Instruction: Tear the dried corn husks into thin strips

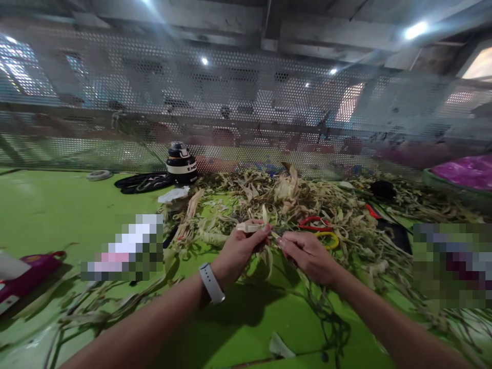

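My left hand, with a white watch band on the wrist, pinches a pale dried leaf strip between thumb and fingers. My right hand is closed on thin dry strands that run from the same strip. Both hands hover over the near edge of a big heap of dried leaves spread on the green table. Red-handled scissors and a yellow loop lie in the heap just beyond my right hand.
A black and white bottle stands at the back by the perforated metal screen. Black straps, a tape roll, a magenta object at left and a basin with pink cloth at right.
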Motion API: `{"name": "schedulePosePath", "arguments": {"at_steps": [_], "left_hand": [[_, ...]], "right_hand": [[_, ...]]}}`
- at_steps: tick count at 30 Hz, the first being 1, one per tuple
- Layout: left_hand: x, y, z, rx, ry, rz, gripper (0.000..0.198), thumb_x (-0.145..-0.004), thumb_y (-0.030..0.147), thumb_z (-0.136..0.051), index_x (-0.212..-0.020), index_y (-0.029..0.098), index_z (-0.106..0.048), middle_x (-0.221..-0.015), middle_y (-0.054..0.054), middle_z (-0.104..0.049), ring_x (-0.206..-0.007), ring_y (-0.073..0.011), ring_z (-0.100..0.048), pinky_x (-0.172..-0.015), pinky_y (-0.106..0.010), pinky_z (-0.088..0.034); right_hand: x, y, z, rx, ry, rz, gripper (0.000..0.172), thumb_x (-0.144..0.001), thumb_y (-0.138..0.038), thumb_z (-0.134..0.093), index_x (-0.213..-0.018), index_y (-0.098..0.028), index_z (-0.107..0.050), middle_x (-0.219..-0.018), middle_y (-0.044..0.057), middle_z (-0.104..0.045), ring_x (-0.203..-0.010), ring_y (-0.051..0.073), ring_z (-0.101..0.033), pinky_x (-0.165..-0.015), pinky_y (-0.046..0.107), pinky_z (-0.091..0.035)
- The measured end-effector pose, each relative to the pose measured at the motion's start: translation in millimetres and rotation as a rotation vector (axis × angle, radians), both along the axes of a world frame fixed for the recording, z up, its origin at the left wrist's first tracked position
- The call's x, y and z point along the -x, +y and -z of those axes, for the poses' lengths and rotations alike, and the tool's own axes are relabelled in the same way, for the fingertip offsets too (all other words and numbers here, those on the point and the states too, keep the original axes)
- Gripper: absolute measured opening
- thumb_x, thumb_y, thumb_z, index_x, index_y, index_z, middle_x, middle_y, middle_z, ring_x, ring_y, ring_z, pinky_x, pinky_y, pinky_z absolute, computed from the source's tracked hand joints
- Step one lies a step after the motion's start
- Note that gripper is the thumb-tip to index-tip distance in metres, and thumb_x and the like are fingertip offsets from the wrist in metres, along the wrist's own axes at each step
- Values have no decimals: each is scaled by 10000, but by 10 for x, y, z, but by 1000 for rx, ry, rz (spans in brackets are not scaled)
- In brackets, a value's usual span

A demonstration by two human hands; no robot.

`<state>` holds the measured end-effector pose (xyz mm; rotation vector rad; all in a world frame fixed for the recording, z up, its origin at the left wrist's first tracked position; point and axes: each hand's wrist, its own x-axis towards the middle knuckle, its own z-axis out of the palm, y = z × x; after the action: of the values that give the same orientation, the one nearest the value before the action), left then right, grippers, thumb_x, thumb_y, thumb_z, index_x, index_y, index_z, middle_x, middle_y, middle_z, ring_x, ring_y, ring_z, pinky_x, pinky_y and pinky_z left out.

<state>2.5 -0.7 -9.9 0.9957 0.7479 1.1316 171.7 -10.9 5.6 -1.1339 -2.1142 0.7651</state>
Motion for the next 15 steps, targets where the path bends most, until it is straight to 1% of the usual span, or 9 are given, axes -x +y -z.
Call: {"name": "schedulePosePath", "arguments": {"at_steps": [2, 5, 7, 9, 12, 14, 15], "left_hand": [[5, 19, 7, 30, -70, -5, 254, -698, 352, -683, -807, 167, -547, -636, 27, -591, -585, -90, -539, -593, -204, -416], [16, 54, 10, 12, -191, -33, 201, -746, 328, -641, -843, 178, -549, -765, -10, -660, -766, -129, -614, -741, -237, -448], [10, 56, 7, -6, -231, -45, 177, -768, 326, -617, -851, 180, -561, -832, -27, -680, -854, -144, -619, -799, -247, -442], [-12, 32, 4, 28, -229, -42, 192, -772, 336, -608, -870, 174, -579, -845, -39, -688, -866, -159, -623, -792, -257, -451], [-59, -24, 8, 80, -199, -64, 257, -729, 341, -652, -902, 156, -609, -810, -41, -689, -816, -168, -633, -733, -257, -469], [-81, -49, 16, 35, -179, -72, 286, -674, 310, -707, -895, 147, -627, -811, -34, -689, -810, -162, -629, -752, -253, -462], [-86, -53, 20, -1, -167, -68, 293, -654, 292, -725, -890, 144, -634, -817, -33, -690, -815, -159, -626, -769, -253, -455]], "right_hand": [[-8, 16, 6, 81, 93, 51, 381, -871, -390, -407, -555, -177, -421, -504, -49, -373, -470, 84, -357, -470, 217, -278], [2, 26, 16, 257, 273, 116, 397, -866, -461, -379, -606, -175, -468, -505, -42, -427, -445, 89, -400, -444, 214, -302], [32, 14, 26, 303, 274, 119, 395, -861, -475, -385, -630, -170, -484, -535, -30, -465, -471, 96, -431, -455, 214, -322], [79, -8, 48, 218, 175, 134, 331, -842, -452, -442, -691, -167, -515, -609, -13, -513, -540, 111, -465, -498, 219, -346], [154, -31, 113, -34, 27, 169, 231, -805, -393, -527, -869, -173, -562, -811, 32, -582, -723, 154, -513, -643, 251, -395], [188, -29, 163, -101, 17, 111, 186, -824, -329, -502, -895, -171, -569, -884, 50, -590, -805, 167, -517, -726, 267, -398], [198, -24, 183, -97, 31, 71, 161, -838, -298, -476, -860, -168, -568, -861, 46, -587, -800, 162, -515, -730, 262, -398]]}}
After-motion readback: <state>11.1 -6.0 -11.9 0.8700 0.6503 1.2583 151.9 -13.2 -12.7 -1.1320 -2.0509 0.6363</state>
